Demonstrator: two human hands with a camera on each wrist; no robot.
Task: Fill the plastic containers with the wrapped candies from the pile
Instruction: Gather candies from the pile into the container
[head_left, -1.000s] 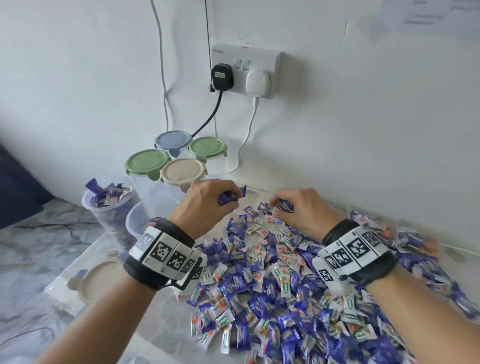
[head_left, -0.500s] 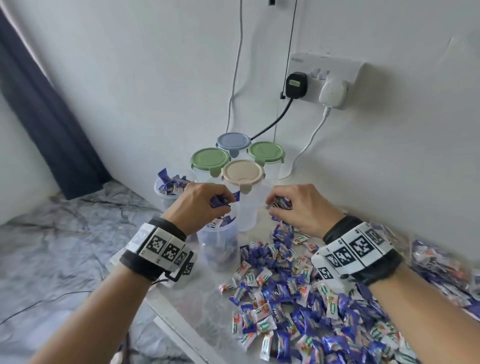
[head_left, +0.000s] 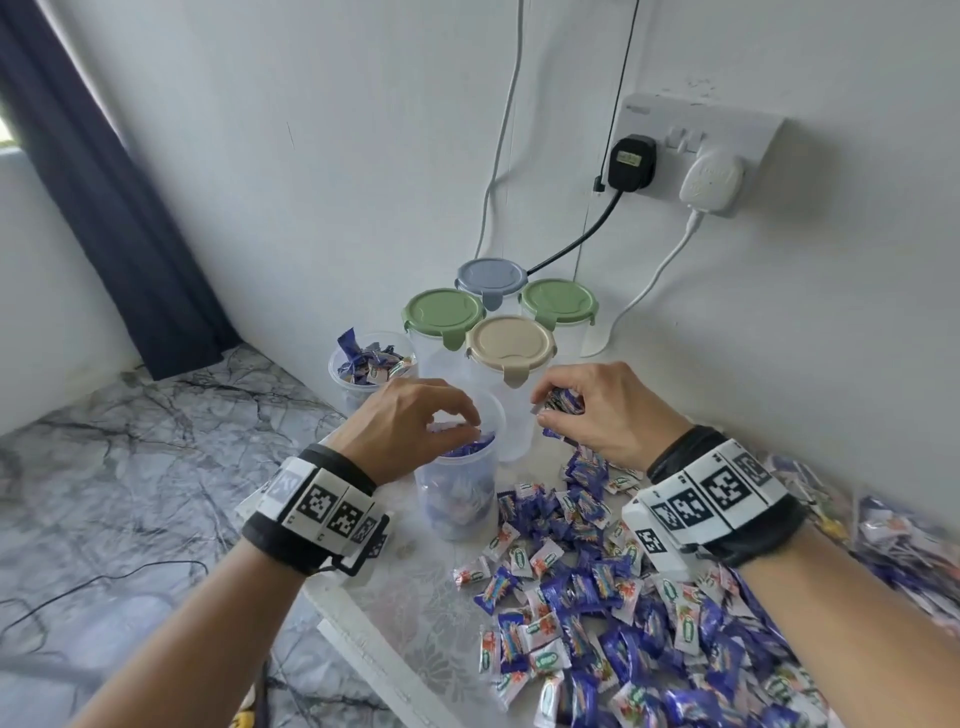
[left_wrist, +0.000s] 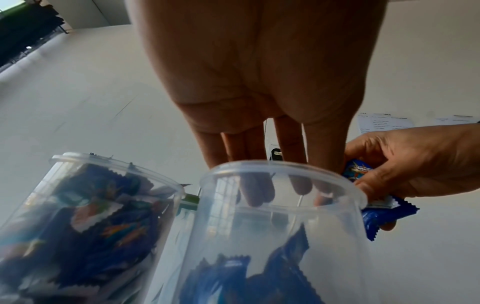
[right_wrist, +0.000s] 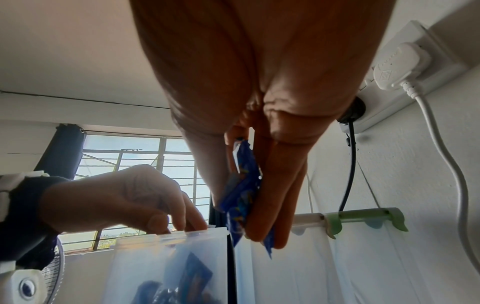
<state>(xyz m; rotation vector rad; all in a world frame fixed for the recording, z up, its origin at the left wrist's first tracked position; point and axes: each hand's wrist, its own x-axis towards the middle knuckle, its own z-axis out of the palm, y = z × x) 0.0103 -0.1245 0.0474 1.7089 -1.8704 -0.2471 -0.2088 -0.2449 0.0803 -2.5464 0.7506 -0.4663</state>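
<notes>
A clear open container (head_left: 457, 499) stands at the table's left edge with a few blue candies at its bottom (left_wrist: 233, 273). My left hand (head_left: 452, 421) hovers over its mouth, the fingers (left_wrist: 257, 191) reaching straight down past the rim and holding nothing. My right hand (head_left: 571, 410) is just right of the container and pinches a few blue wrapped candies (right_wrist: 241, 197). The pile of blue and white wrapped candies (head_left: 597, 597) spreads over the table under my right forearm. A second open container (head_left: 369, 364) behind and to the left is heaped with candies.
Several lidded containers stand behind the open one: two with green lids (head_left: 444, 312), one beige (head_left: 511, 343), one blue-grey (head_left: 491, 275). A wall socket (head_left: 691, 135) with plugs and hanging cables is above them. The table edge (head_left: 363, 639) drops to a marble floor on the left.
My left hand moved over the open container and let go of the blue candy it held. My right hand lifted off the pile with candies. The head view swung left.
</notes>
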